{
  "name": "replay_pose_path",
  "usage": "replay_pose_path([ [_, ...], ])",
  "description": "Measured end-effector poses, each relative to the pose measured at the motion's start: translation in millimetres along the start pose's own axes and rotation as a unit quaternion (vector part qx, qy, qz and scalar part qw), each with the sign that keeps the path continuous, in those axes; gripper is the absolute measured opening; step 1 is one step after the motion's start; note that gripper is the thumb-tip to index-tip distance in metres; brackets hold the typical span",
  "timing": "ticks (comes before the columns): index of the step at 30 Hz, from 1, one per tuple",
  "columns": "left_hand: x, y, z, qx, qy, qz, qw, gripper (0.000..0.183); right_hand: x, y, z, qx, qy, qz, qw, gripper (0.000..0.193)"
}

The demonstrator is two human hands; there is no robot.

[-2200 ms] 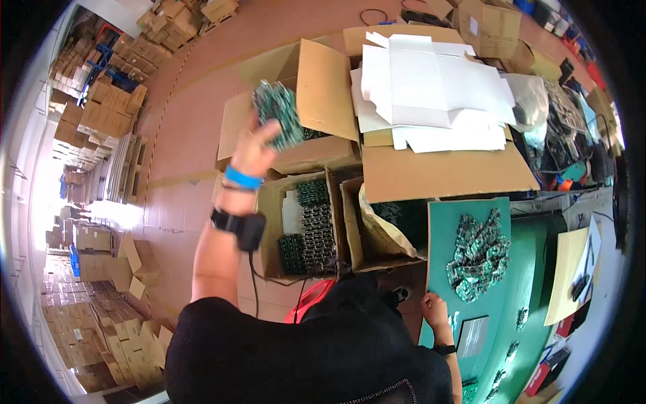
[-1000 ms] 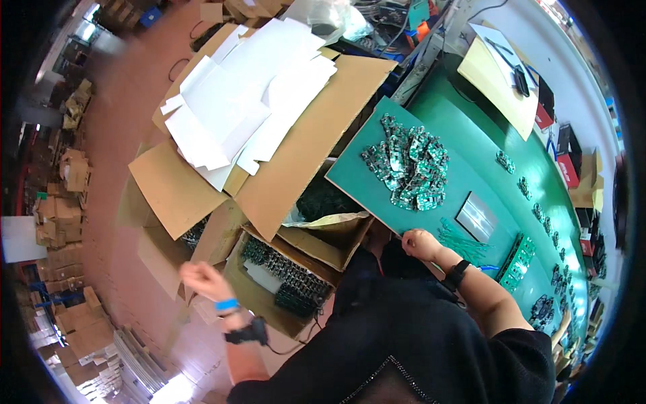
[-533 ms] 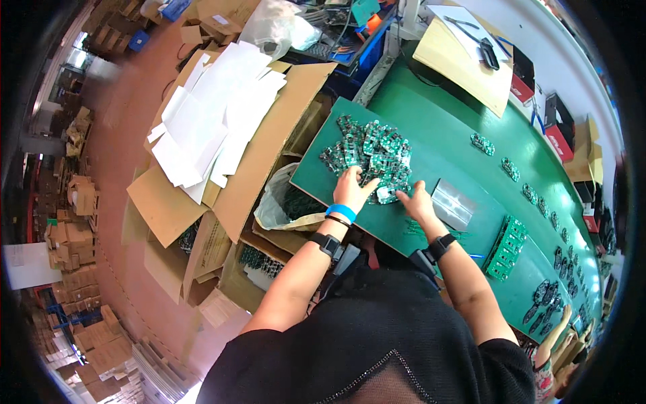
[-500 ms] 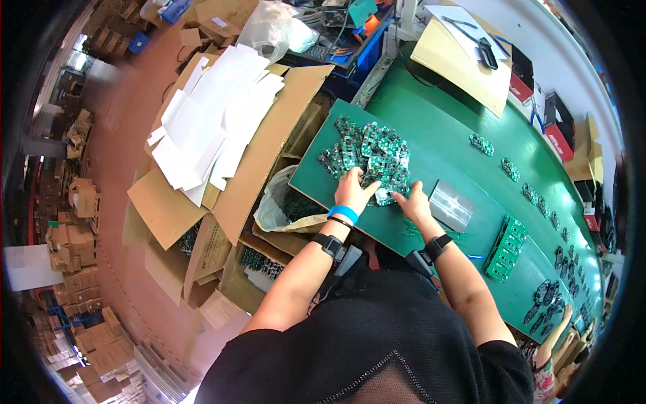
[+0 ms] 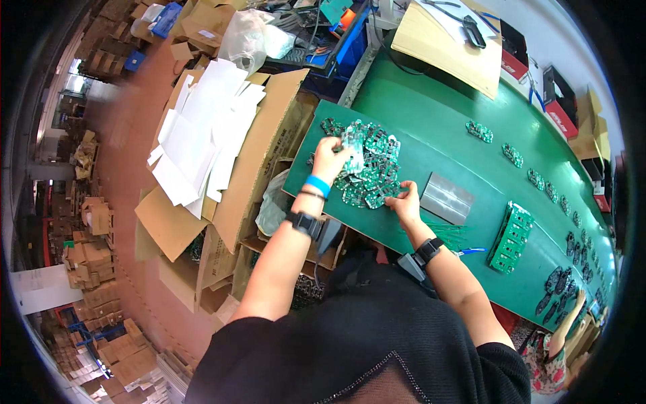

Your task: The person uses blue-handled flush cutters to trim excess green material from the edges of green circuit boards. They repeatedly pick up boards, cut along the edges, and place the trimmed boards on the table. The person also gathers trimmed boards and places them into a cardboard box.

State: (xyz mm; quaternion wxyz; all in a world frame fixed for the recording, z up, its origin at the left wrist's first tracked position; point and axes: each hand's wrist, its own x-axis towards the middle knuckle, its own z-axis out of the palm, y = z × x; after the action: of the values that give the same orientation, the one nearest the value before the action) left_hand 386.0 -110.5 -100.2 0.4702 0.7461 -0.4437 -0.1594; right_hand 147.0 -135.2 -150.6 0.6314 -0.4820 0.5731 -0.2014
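Observation:
A heap of small green circuit boards [image 5: 370, 175] lies on the green mat near the bench's left end. At the heap's upper left, my left hand [image 5: 330, 161] is closed on a circuit board [image 5: 353, 148], blurred by motion. My right hand [image 5: 406, 203] rests at the heap's lower right edge, thumb and fingertips pinching a board there. To the right of that hand lies a flat grey metal plate [image 5: 447, 198]. Thin green strips [image 5: 441, 236] are scattered below the plate, close to my right wrist.
A blue-handled tool [image 5: 471, 251] and a stack of large green panels [image 5: 510, 239] lie farther right. Small board groups [image 5: 479, 131] line the bench. Left stands an open carton [image 5: 266, 155] topped with white sheets [image 5: 202, 135]. Another person's arm [image 5: 570, 316] reaches in at the far right.
My left hand has moved up and left across the heap, now with a board in it. The right hand's fingers have closed in at the heap's edge. The whole view has shifted slightly.

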Motion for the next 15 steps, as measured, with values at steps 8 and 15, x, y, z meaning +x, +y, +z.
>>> replay_pose_path([
  [8, 49, -17, 54, 0.003, -0.112, -0.244, 0.963, 0.044, 10, -37, -34, 0.026, -0.069, -0.081, 0.994, 0.051],
  [15, 45, 50, 62, 0.258, -0.099, -0.274, 0.921, 0.100, 60, -68, -7, -0.249, 0.014, -0.182, 0.951, 0.058],
])
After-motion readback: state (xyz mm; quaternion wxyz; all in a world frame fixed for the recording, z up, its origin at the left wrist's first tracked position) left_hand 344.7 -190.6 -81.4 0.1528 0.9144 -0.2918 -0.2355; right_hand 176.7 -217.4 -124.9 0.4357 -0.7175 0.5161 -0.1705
